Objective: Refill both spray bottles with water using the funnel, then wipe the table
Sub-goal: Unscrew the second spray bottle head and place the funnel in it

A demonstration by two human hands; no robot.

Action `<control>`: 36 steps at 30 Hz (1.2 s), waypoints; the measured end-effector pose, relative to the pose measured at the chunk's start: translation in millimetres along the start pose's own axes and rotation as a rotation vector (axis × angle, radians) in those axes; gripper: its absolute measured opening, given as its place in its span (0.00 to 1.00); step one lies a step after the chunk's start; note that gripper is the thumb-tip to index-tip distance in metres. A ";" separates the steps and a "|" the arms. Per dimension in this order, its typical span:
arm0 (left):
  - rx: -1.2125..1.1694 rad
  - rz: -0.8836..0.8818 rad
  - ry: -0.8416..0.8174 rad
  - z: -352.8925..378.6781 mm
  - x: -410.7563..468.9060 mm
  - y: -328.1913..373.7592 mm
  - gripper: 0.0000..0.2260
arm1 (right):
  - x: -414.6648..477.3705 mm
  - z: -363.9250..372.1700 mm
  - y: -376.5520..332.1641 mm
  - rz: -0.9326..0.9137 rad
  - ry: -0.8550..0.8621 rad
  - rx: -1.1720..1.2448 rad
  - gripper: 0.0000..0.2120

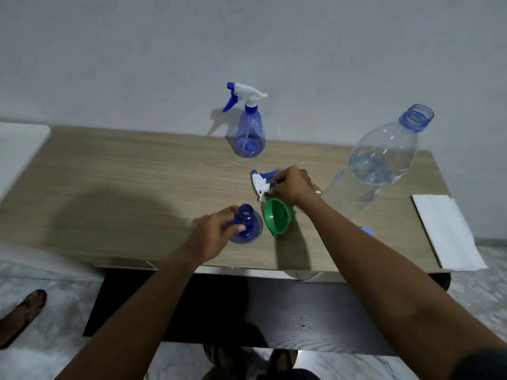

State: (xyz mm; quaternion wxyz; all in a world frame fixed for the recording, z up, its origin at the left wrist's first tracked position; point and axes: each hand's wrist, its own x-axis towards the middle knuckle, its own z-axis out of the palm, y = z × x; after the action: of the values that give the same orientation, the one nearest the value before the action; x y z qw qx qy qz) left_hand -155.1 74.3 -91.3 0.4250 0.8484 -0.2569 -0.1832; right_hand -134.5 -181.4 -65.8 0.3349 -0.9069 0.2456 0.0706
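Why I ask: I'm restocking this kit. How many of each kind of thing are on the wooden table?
Spray bottles: 2
Loose spray head: 1
Funnel: 1
Water bottle: 1
Bottle cap: 1
White cloth: 1
Total: 7

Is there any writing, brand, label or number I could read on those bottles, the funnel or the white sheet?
None: no text can be read anywhere.
Large water bottle: clear, no label showing.
Capped spray bottle, open spray bottle, loose spray head: plain plastic, no print visible.
Green funnel and white sheet: blank.
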 end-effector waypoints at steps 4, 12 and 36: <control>-0.001 0.001 -0.050 -3.0 1.0 2.3 0.15 | -26.5 -7.6 -0.7 -0.052 0.054 0.225 0.16; 0.022 -0.068 -0.085 -3.5 1.2 2.2 0.18 | -92.3 -5.0 41.5 -0.311 -0.215 0.233 0.44; 0.036 -0.132 -0.060 27.3 15.2 23.2 0.18 | -111.0 -40.3 0.5 -0.324 -0.157 0.842 0.36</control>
State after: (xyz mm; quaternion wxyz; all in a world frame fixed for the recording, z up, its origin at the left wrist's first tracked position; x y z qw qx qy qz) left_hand -163.9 36.5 -89.4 0.3889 0.8650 -0.2164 -0.2316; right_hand -232.7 -163.4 -2.8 0.6987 -0.7105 0.0815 -0.0200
